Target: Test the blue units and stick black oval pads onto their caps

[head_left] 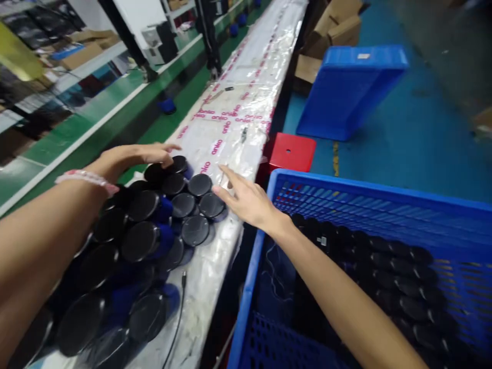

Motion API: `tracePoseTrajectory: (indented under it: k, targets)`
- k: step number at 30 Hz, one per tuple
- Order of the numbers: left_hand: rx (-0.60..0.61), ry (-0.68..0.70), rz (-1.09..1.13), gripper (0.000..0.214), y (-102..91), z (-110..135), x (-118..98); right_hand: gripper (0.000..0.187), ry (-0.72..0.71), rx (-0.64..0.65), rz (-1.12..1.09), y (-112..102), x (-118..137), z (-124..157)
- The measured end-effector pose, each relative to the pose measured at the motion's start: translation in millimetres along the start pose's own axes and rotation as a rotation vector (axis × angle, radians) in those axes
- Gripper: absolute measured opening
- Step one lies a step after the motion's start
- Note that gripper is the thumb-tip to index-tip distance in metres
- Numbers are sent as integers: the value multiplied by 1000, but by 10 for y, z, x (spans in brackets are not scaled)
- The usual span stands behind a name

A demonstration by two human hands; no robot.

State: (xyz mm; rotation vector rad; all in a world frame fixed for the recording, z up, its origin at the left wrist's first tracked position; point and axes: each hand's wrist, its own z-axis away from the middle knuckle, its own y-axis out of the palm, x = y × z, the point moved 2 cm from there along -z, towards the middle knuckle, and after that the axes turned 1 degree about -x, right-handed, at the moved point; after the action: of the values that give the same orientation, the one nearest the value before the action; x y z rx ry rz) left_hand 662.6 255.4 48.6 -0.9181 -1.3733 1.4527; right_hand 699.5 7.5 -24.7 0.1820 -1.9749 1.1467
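Flanking the black discs [180,205], both hands spread open, left hand [132,156], right hand [246,200].

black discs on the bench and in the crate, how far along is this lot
Done: a packed cluster of black discs stands on the plastic-covered bench. In hand: the left hand lies flat on the far discs, and the right hand, fingers spread, touches the cluster's right edge; neither grips one. Left, it seems: many more discs lie in the blue crate.
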Motion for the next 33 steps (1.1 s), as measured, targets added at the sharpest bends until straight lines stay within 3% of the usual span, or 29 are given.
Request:
tracePoseTrajectory:
  k: [2, 4, 5, 6, 7, 8, 9, 10, 12, 14, 16, 18, 23, 26, 28, 33]
  targets:
    - [-166, -51, 29, 45, -190, -70, -321, 46, 110, -287, -47, -335, -391, 425]
    - [-423, -38, 90, 42, -420, -104, -842, 45, 430, -505, 47, -644, -992, 1035]
    - [-589, 48, 156, 38, -528, -96, -1177, 46, 619, -509, 173, -762, -1323, 1389]
    - [-688, 186, 196, 36, -599, -78, -1553, 47, 720, -483, 229, -852, -1639, 1752]
    - [-711, 351, 218, 35, -620, -52, -1955, 47, 791, -447, 261, -913, -1931, 2121]
    - [-632, 562, 231, 35, -573, -19, -2376, 48, 861, -402, 286, -948, -2189, 2487]
    - [-459, 766, 240, 33, -453, 22, -2792, 49, 923, -347, 304, -958, -2406, 2841]
    - [-199, 898, 220, 31, -253, 67, -3180, 50, 980, -297, 319, -952, -2580, 3172]
    - [268, 884, 195, 28, 298, 147, -3802, 54, 1080, -223, 353, -919, -2824, 3738]
    - [412, 813, 139, 27, 922, 190, -4211, 58, 1143, -171, 390, -903, -2996, 4138]
    - [472, 678, 90, 25, 1533, 162, -4409, 61, 1159, -130, 426, -938, -3170, 4371]
    - [473, 474, 59, 30, 2060, 76, -4460, 61, 1140, -85, 457, -1019, -3377, 4472]
    - [384, -39, 84, 64, 3026, -72, -4530, 62, 1125, 18, 505, -1216, -3953, 4428]
    - [309, -223, 133, 88, 3420, -31, -4686, 68, 1168, 49, 519, -1185, -4205, 4327]
    - [266, -285, 167, 90, 3600, 22, -4773, 71, 1195, 63, 530, -1097, -4288, 4266]
    - [176, -287, 249, 82, 3773, 111, -4811, 81, 1207, 62, 573, -834, -4227, 4188]
